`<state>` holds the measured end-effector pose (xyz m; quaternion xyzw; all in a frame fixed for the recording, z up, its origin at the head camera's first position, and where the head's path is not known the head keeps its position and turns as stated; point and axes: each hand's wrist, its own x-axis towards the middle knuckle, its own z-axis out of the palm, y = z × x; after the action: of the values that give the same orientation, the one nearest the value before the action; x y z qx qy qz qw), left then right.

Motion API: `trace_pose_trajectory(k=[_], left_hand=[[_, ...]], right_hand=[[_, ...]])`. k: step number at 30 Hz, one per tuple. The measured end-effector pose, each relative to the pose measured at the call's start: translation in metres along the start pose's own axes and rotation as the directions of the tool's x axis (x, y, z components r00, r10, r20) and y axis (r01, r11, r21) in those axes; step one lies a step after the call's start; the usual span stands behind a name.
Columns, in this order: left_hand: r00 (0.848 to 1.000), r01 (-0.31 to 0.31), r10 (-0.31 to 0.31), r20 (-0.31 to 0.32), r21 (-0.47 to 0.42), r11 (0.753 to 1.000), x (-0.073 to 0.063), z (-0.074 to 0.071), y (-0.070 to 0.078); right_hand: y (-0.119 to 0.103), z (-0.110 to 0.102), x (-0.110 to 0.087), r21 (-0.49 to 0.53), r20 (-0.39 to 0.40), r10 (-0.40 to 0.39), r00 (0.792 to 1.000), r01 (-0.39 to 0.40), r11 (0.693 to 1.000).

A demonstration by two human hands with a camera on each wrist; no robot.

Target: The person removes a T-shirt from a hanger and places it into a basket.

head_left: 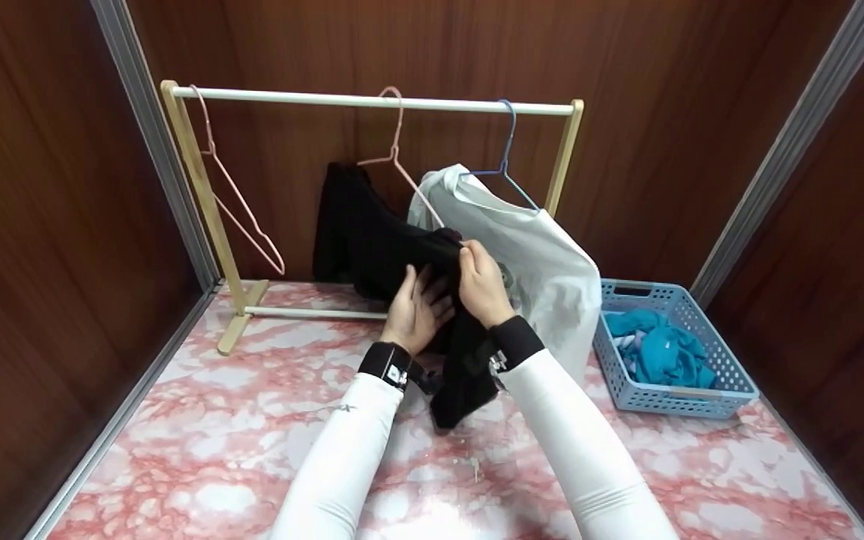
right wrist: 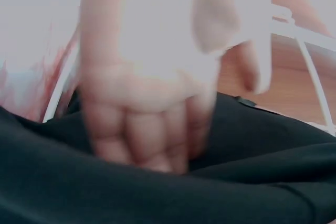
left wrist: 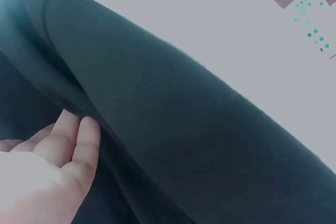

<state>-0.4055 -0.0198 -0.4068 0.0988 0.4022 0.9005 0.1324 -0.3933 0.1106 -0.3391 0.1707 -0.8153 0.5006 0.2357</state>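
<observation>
A black top (head_left: 372,232) hangs partly on the middle pink hanger (head_left: 396,150), whose left arm end meets the cloth. My right hand (head_left: 484,285) pinches the top's edge near the hanger's right arm. Lower down, my left hand (head_left: 418,311) lies against the black fabric with thumb and fingers spread. In the left wrist view that left hand (left wrist: 58,166) touches a fold with its fingertips. The right wrist view shows the left hand (right wrist: 152,87) large and blurred, its fingertips hidden behind a dark fold. A length of black cloth dangles below the right hand.
A white shirt (head_left: 552,277) hangs from a blue hanger (head_left: 508,142) to the right, close behind my right hand. At the rack's (head_left: 289,97) left end hangs a bare pink hanger (head_left: 241,195). A blue basket (head_left: 691,392) with teal cloth (head_left: 668,356) stands at the right.
</observation>
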Motion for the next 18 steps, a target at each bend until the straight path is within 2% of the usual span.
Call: trace_pose_trajectory(k=[6,10,14,16,18], left_hand=[[0.995,-0.033,0.030,0.094,0.025,0.999,-0.010,0.020,0.014],[0.983,-0.073,0.054,0.177,0.105,0.992,-0.023,0.039,0.018],[0.953,-0.123,0.052,0.299,0.224,0.967,-0.039,0.055,0.020],[0.932,-0.153,0.041,0.360,0.289,0.945,-0.048,0.058,0.021],[0.922,-0.181,0.033,0.386,0.355,0.917,-0.059,0.057,0.021]], right_hand=[[-0.006,-0.019,-0.005,0.142,-0.052,-0.057,0.997,0.063,0.988],[-0.017,-0.043,-0.015,0.244,-0.054,-0.090,0.994,0.101,0.964],[-0.026,-0.073,-0.031,0.321,-0.081,-0.119,0.990,0.139,0.937],[-0.026,-0.090,-0.040,0.344,-0.087,-0.127,0.988,0.150,0.927],[-0.020,-0.105,-0.049,0.382,-0.088,-0.123,0.988,0.148,0.912]])
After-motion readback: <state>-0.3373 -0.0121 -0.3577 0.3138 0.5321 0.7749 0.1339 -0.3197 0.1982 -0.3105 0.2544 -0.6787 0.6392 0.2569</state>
